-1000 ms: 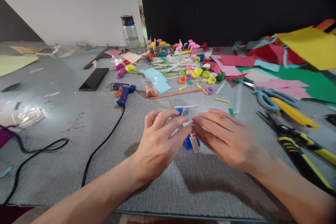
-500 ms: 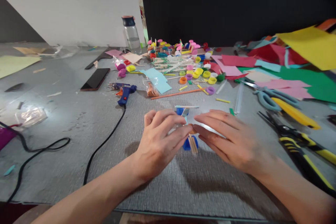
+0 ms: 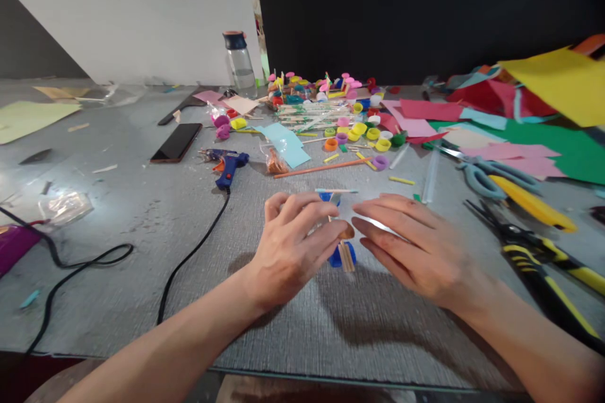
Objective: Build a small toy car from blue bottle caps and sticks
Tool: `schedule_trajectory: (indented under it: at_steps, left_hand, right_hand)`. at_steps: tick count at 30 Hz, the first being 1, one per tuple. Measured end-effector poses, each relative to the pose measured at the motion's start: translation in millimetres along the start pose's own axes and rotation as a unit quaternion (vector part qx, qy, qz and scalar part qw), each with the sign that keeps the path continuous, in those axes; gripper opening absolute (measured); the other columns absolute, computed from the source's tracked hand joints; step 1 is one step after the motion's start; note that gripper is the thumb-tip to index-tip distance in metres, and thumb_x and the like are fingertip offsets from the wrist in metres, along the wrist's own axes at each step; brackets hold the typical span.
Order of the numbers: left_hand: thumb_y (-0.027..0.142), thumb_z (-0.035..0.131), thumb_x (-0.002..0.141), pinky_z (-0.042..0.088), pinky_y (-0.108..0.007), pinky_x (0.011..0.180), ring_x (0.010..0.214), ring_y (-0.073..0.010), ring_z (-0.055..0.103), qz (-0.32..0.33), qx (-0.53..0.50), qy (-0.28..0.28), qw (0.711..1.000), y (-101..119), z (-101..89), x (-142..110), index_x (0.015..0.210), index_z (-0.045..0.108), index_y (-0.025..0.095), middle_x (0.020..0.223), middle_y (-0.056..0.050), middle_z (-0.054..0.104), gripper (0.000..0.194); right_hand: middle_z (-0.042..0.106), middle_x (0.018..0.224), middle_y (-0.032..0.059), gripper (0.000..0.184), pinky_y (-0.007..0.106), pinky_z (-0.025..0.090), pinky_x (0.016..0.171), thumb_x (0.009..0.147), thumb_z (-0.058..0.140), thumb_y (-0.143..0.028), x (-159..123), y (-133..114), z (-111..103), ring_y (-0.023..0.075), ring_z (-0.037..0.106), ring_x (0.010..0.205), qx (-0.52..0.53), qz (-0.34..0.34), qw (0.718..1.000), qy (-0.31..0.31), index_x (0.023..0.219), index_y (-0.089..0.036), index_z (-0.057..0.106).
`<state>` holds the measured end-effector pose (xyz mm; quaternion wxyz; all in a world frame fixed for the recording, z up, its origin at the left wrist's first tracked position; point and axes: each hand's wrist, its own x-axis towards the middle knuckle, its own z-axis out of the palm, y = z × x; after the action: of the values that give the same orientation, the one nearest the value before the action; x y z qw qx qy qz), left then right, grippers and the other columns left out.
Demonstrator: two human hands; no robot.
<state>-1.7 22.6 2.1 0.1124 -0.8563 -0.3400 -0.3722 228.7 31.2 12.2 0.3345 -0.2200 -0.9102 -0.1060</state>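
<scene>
Stick-and-cap assembly (image 3: pixel 346 257) lies between and below both hands. Left hand (image 3: pixel 295 245) stays bent over it, fingers partly curled, actual hold hidden; right hand (image 3: pixel 409 239) has drawn slightly clear, fingers loosely extended with nothing visible in them, so the left apparently steadies the work alone. Beyond the grip: blue cap (image 3: pixel 326 196), thin stick (image 3: pixel 343 191).

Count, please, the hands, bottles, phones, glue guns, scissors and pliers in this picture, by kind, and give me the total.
Hands: 2 (left hand, right hand)
Bottle: 1
Phone: 1
Glue gun: 1
Scissors: 1 pair
Pliers: 1 pair
Total: 7
</scene>
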Motion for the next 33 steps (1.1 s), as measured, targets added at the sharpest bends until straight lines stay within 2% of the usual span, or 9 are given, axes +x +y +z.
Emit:
schedule_trajectory:
  at_steps: [4,8,15,24,30,33]
  left_hand:
    - [0.027,0.066,0.094,0.035,-0.043,0.094,0.108,-0.0226,0.059,-0.009,0.004,-0.015,1.0,-2,-3.4,0,0.109,0.067,0.026,0.111,-0.003,0.073,0.015]
    - [0.025,0.067,0.092,0.034,-0.043,0.093,0.106,-0.0224,0.06,0.002,0.009,-0.017,1.0,-2,-3.9,0,0.105,0.068,0.025,0.105,-0.003,0.073,0.013]
    - [0.026,0.066,0.094,0.035,-0.042,0.092,0.104,-0.0218,0.059,0.014,-0.009,-0.04,0.999,-5,-6.8,1,0.105,0.068,0.023,0.103,-0.004,0.072,0.012]
    - [0.022,0.066,0.093,0.036,-0.041,0.089,0.102,-0.0207,0.06,0.018,-0.032,-0.02,0.999,-8,-5.2,1,0.1,0.069,0.024,0.099,-0.002,0.072,0.008]
    - [0.025,0.065,0.095,0.035,-0.04,0.091,0.104,-0.0209,0.06,0.021,-0.021,-0.042,0.999,-9,-10.3,2,0.103,0.069,0.025,0.104,-0.003,0.073,0.01]
    - [0.029,0.066,0.094,0.035,-0.04,0.09,0.103,-0.0214,0.06,0.029,-0.014,-0.043,0.999,-10,-11.9,2,0.106,0.069,0.024,0.106,-0.003,0.073,0.013]
  right_hand:
    - [0.069,0.119,0.0176,0.022,0.049,0.056,0.096,0.092,0.065,-0.009,-2,2,0,0.0298,0.064,0.112,0.022,0.025,0.999,-0.002,0.114,-0.005,0.07]
    - [0.069,0.119,0.0157,0.019,0.048,0.057,0.096,0.093,0.065,-0.014,-2,1,2,0.0291,0.063,0.112,0.04,0.012,0.999,-0.011,0.111,-0.009,0.071]
    - [0.071,0.115,0.0164,0.013,0.047,0.058,0.093,0.093,0.063,-0.01,3,-1,4,0.0281,0.064,0.109,0.032,-0.003,0.999,-0.001,0.102,-0.008,0.073]
    - [0.073,0.111,0.0141,0.013,0.044,0.061,0.09,0.094,0.062,-0.008,10,-6,6,0.0256,0.066,0.105,0.029,0.001,0.999,0.02,0.102,-0.012,0.072]
    - [0.071,0.116,0.0146,0.018,0.047,0.059,0.093,0.094,0.063,-0.012,4,-3,6,0.0274,0.065,0.111,0.043,0.005,0.999,0.009,0.111,-0.012,0.071]
    - [0.071,0.115,0.0149,0.017,0.048,0.059,0.093,0.094,0.064,-0.012,2,-1,7,0.0277,0.064,0.111,0.045,0.001,0.999,0.008,0.109,-0.011,0.07]
